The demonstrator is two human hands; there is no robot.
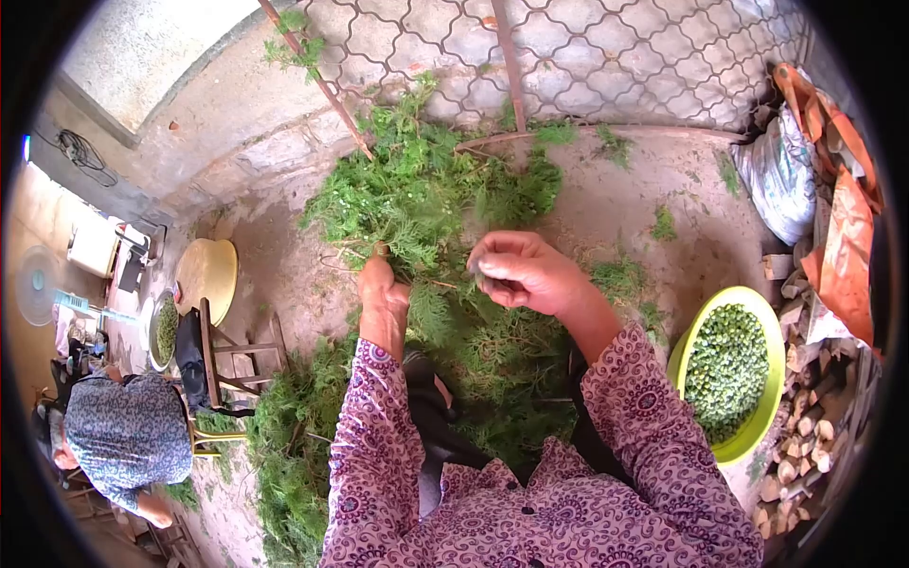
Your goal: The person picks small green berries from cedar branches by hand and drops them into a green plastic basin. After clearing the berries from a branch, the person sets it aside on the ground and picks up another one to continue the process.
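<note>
My left hand (381,292) is wrapped round the stem end of a leafy green branch (398,204), whose feathery foliage spreads above it. To its right, my right hand (519,272) is raised with fingers curled and pinched together; what lies between the fingertips is too small to make out. Cut green foliage (502,350) lies below both hands, around my legs. At the right, a yellow-green basin (775,379) holds many small round green pieces.
A heap of greenery (298,454) lies left of my legs. Further left are a wooden stool (241,360), a yellow round tub (220,275) and a seated person (128,431). Stacked firewood (805,435) and a white sack (781,180) stand at the right. Wire mesh (615,57) leans ahead.
</note>
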